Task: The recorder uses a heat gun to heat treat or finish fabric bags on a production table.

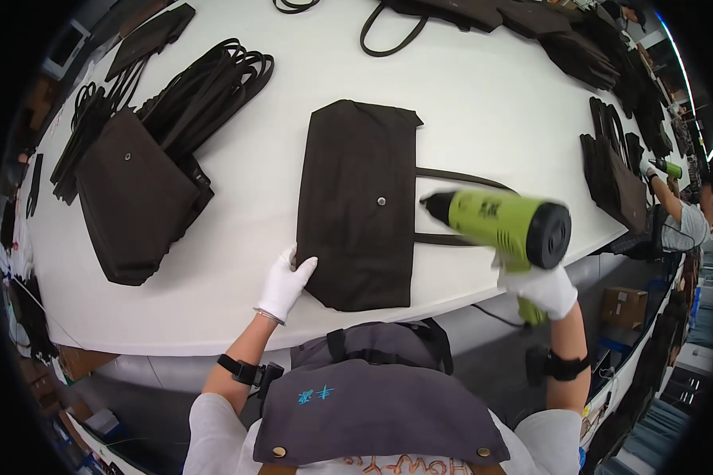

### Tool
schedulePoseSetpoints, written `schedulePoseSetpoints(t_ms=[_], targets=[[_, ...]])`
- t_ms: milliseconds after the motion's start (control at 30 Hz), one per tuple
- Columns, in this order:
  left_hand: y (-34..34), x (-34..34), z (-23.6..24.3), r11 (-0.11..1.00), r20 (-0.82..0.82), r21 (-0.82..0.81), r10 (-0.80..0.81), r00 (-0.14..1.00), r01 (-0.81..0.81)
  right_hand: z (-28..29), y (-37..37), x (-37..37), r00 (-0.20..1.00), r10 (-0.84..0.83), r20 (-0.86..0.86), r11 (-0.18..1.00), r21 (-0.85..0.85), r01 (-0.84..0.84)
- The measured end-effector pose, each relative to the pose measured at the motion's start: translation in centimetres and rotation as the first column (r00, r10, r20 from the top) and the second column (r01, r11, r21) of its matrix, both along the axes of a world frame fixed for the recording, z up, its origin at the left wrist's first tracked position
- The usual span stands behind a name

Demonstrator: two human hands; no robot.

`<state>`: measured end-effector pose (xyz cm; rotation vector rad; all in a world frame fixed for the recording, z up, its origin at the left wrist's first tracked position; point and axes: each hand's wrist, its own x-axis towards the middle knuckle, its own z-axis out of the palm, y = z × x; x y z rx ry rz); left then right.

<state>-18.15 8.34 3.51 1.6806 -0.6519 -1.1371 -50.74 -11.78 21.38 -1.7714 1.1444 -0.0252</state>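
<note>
A dark brown tote bag point(348, 229) lies flat on the white table, its handles point(459, 176) stretching to the right and a round metal snap point(382, 201) near its right edge. My gloved left hand point(287, 283) rests at the bag's lower left edge, thumb on the fabric and fingers partly hidden at the edge. My gloved right hand point(543, 289) grips a green and black heat gun point(503, 223) by its handle. The gun is held above the bag's handles, its black nozzle pointing left toward the snap. It is slightly blurred.
A stack of dark bags point(135, 202) with looped handles lies on the left of the white table point(253, 174). More bags point(558, 39) lie along the far right side, and another pile point(614, 170) at the right edge. A co-worker point(681, 214) holds a green heat gun there. A cord point(495, 315) hangs near me.
</note>
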Motion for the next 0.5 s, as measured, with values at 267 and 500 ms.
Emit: schedulePoseSetpoints(t_ms=[267, 500], targets=[[0.9, 1.4, -1.4, 0.977, -0.029, 0.201, -0.064, 0.997, 0.069, 1.9, 7.7, -5.8, 0.999, 0.028, 0.039, 0.978, 0.205, -0.036], [-0.5, 1.4, 0.1, 0.956, -0.047, 0.280, -0.074, 0.996, 0.084, 1.4, 8.0, -5.9, 0.979, 0.167, -0.117, 0.978, -0.107, -0.180]])
